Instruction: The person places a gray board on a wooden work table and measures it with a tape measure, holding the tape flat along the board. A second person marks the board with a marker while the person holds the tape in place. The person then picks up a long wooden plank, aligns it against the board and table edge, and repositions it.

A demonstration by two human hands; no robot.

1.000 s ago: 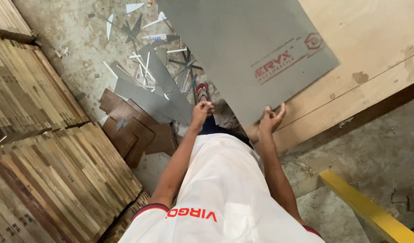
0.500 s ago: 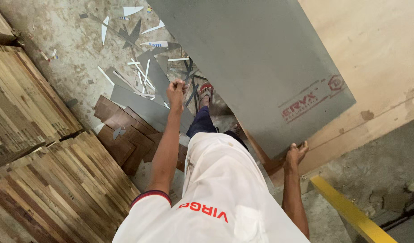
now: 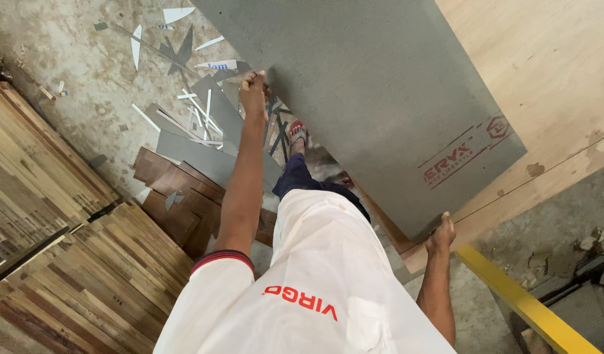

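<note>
Grey laminate sheet (image 3: 374, 98) is lying tilted over a plywood board (image 3: 551, 85), its lower corner near the right hand. Left arm is reaching out straight; left hand (image 3: 253, 92) is curling closed over the sheet's left edge. Right arm is hanging low; right hand (image 3: 441, 235) is gripping the bottom corner, fingers wrapped under it. Grey offcuts (image 3: 203, 141) and brown boards (image 3: 177, 196) are lying on the concrete floor (image 3: 72, 59).

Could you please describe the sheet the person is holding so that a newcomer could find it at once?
Start at the pale plywood board on the right. Over it lies the large grey sheet, gripped by the left hand and right hand. Unlike the grey offcuts, it is whole, with red print.
</note>
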